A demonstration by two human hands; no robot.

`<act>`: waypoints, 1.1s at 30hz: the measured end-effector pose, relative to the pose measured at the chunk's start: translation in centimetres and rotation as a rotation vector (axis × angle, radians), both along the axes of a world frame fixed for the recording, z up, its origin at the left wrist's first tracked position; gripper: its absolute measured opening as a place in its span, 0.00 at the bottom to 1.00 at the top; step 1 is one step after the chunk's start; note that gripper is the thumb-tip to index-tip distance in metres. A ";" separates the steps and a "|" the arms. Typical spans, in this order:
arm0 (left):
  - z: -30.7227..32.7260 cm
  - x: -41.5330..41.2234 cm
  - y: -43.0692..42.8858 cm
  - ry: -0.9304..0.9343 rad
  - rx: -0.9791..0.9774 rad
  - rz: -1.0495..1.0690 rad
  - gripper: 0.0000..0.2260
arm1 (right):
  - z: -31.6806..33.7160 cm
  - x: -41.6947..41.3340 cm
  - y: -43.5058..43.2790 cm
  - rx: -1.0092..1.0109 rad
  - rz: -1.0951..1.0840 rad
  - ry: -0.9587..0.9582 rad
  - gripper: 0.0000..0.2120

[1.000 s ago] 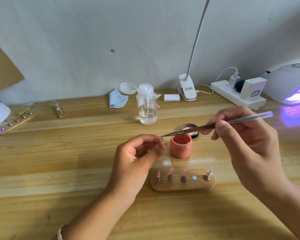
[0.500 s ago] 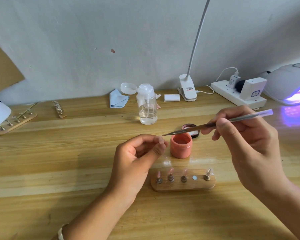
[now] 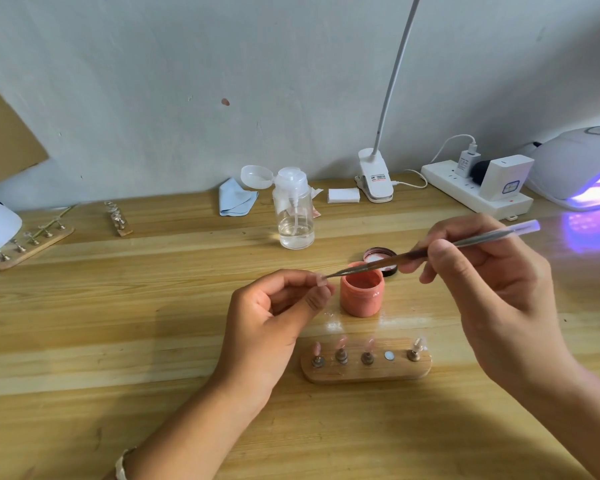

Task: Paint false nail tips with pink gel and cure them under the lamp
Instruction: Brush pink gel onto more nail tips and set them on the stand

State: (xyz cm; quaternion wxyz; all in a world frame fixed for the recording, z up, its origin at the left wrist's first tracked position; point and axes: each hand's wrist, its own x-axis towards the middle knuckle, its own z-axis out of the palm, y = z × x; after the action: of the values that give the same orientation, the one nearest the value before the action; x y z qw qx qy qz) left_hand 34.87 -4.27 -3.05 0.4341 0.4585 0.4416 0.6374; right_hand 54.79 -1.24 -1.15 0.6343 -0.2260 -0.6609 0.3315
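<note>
Your left grip (image 3: 272,327) pinches a tiny clear nail tip (image 3: 321,280), right grip (image 3: 496,299) a slim silver brush (image 3: 465,242); hard strokes could dislodge the tip.

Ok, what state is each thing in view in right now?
pink gel jar, open, lid off.
jar lid, lying behind the jar.
pump bottle, cap flipped open, part full.
curing lamp, lit purple.
wooden holder, three tips pink, one clear, one spot bare.
left hand, pinches nail tip.
right hand, holds brush.
</note>
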 end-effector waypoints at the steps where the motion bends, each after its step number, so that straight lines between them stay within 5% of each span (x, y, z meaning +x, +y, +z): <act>1: 0.0 0.0 0.0 -0.005 -0.002 0.002 0.04 | 0.0 0.0 0.0 0.003 0.010 0.000 0.03; 33: -0.6 -0.4 0.2 0.168 0.055 0.019 0.06 | 0.2 0.2 -0.1 0.049 -0.084 -0.036 0.04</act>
State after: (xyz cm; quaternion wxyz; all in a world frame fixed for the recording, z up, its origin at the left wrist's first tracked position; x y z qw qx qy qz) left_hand 34.47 -4.03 -3.68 0.3766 0.5178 0.4633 0.6127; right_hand 55.02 -1.33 -0.94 0.6411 -0.2439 -0.6700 0.2841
